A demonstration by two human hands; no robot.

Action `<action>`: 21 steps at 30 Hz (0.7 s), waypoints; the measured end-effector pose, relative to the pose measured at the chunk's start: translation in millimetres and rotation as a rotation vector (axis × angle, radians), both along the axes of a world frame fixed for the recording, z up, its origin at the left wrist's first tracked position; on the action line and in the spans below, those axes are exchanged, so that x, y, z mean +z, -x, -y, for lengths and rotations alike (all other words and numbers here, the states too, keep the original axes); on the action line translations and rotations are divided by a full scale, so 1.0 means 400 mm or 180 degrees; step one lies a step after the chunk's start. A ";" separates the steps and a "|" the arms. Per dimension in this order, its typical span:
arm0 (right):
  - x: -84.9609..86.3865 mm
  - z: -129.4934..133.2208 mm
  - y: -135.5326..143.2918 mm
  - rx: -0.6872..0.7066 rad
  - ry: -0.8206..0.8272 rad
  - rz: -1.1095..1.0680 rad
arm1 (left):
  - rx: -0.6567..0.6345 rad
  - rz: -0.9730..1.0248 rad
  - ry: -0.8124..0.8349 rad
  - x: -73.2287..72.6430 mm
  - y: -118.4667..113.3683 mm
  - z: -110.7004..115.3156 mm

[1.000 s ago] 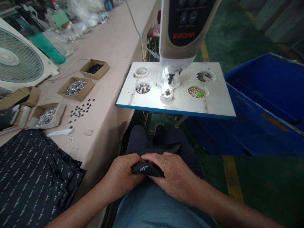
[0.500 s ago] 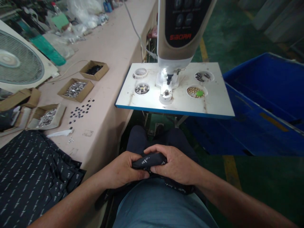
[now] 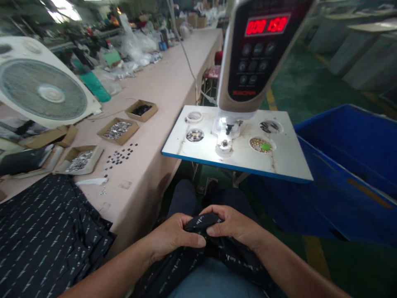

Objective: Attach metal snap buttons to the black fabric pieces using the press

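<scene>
Above my lap, my left hand (image 3: 178, 234) and my right hand (image 3: 228, 223) grip a black printed cloth (image 3: 200, 222) with small white lettering. Both thumbs press on top of its bunched edge, close together. The rest of the fabric hangs over my lap, partly hidden by my forearms. Beyond my hands stands a snap-fastening machine (image 3: 254, 62) with a red lit display. Its white worktable (image 3: 198, 159) has round wells holding small metal parts, and one well also contains a bright green piece.
On the long table (image 3: 186, 74) at left are small cardboard boxes of metal parts (image 3: 118, 130), scattered dark snaps (image 3: 119, 156), a stack of printed black cloth (image 3: 52, 231) and a white fan (image 3: 46, 91). A large blue bin (image 3: 350, 165) stands at right.
My view has tilted up, bringing the machine's red display into sight. Both hands keep hold of the cloth, and more of it now shows below them.
</scene>
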State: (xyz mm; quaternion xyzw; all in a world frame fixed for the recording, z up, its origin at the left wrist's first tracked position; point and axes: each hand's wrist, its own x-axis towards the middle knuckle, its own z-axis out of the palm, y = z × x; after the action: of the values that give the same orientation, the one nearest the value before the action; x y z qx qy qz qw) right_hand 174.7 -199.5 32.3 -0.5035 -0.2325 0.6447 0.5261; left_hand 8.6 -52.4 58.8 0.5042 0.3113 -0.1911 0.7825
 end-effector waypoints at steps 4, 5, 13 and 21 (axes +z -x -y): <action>-0.032 -0.003 -0.026 0.0233 0.0068 0.0002 | 0.0462 0.0129 0.0163 -0.021 -0.005 0.020; -0.048 -0.008 -0.039 0.0303 0.0092 -0.0002 | 0.0567 0.0143 0.0230 -0.028 -0.004 0.018; -0.017 -0.221 -0.097 0.0024 0.0061 0.2501 | 0.1118 0.0146 0.0167 -0.088 0.040 -0.032; 0.183 -0.555 0.136 0.1081 -0.1597 0.3911 | 0.0725 0.0556 -0.0286 -0.216 0.003 -0.057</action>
State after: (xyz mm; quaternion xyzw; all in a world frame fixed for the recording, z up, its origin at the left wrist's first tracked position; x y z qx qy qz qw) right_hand 120.1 22.4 105.5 -0.5974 -0.7069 0.2422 0.2911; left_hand 7.4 -29.5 -27.8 0.5148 0.3054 -0.0424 0.7999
